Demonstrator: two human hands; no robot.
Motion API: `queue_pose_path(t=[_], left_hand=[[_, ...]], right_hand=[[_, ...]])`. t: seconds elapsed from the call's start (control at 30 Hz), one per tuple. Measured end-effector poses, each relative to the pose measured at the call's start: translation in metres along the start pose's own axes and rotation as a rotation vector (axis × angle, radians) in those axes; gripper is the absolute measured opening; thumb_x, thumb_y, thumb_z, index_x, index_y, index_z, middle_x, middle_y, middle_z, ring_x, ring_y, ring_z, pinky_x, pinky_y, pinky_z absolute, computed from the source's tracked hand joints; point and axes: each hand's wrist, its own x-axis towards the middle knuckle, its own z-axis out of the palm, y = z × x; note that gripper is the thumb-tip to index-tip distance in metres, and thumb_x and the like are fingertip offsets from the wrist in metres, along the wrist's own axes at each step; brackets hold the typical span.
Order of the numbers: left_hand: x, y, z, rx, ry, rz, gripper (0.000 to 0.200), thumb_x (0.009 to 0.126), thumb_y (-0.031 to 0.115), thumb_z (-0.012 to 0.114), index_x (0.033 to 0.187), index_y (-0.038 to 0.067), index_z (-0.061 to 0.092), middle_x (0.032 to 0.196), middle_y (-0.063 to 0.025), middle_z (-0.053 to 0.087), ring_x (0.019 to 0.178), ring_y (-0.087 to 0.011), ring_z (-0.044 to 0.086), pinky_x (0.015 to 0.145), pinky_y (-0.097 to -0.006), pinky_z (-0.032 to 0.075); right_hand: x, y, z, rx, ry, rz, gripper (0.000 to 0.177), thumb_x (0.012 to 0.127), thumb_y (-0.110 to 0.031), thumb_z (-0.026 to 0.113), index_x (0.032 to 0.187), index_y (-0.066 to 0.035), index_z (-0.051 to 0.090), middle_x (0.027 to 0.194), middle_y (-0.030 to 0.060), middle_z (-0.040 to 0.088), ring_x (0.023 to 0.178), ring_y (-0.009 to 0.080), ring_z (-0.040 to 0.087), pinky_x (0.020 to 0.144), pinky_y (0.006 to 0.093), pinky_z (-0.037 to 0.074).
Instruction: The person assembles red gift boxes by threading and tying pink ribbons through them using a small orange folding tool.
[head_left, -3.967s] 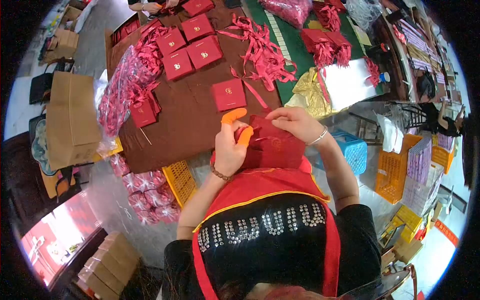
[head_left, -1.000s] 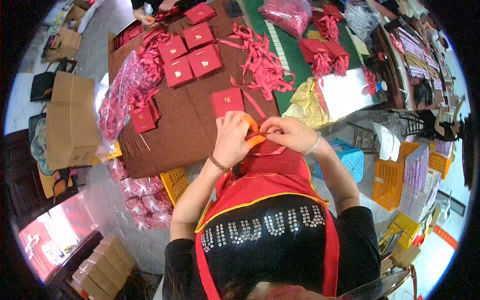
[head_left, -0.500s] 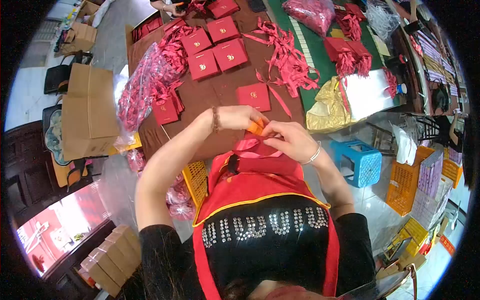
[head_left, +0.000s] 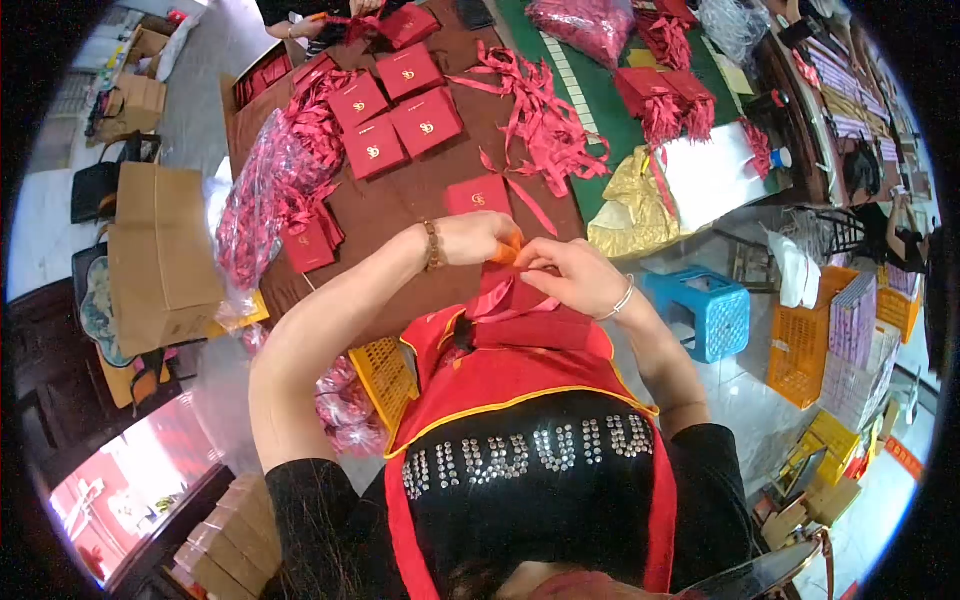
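Note:
A dark red box (head_left: 530,322) rests against my red apron at the near edge of the brown-covered table (head_left: 400,215). A red ribbon (head_left: 500,292) runs over its top. My left hand (head_left: 478,238), with orange finger covers and a bead bracelet, pinches the ribbon above the box. My right hand (head_left: 568,275), wearing a silver bangle, grips the same ribbon right beside it, fingertips touching. A finished red box with a gold mark (head_left: 478,196) lies just beyond my hands.
Several red boxes (head_left: 395,110) lie further up the table beside a heap of loose red ribbons (head_left: 540,115) and a plastic bag of red pieces (head_left: 255,200). Cardboard cartons (head_left: 160,255) stand left. A blue stool (head_left: 700,310) and orange crates (head_left: 805,345) stand right. Another person's hands (head_left: 300,22) work at the far end.
My hands came together over the box from wider apart. The left forearm swung across from the left, and both hands now pinch the ribbon on top of the box.

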Motion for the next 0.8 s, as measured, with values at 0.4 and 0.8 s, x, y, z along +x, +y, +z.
queue_pose_path(t=[0.4, 0.8], left_hand=[[0.022, 0.002, 0.008, -0.366, -0.236, -0.156, 0.018, 0.077, 0.011, 0.05, 0.088, 0.001, 0.062, 0.074, -0.0007, 0.06, 0.07, -0.0103, 0.053, 0.065, -0.0279, 0.043], [-0.002, 0.002, 0.023, -0.143, 0.363, -0.016, 0.024, 0.08, 0.02, 0.049, 0.085, -0.001, 0.059, 0.08, -0.0144, 0.061, 0.075, -0.0215, 0.058, 0.066, -0.0329, 0.045]], right_hand=[[-0.008, 0.019, -0.011, -0.62, 0.081, -0.282, 0.025, 0.072, -0.03, 0.066, 0.079, -0.008, 0.053, 0.06, 0.0079, 0.056, 0.059, 0.0268, 0.056, 0.055, 0.037, 0.042], [-0.001, 0.0, 0.012, -0.248, -0.008, -0.035, 0.021, 0.072, -0.019, 0.066, 0.081, -0.005, 0.054, 0.075, 0.0103, 0.059, 0.074, 0.0257, 0.058, 0.063, 0.0316, 0.045]])
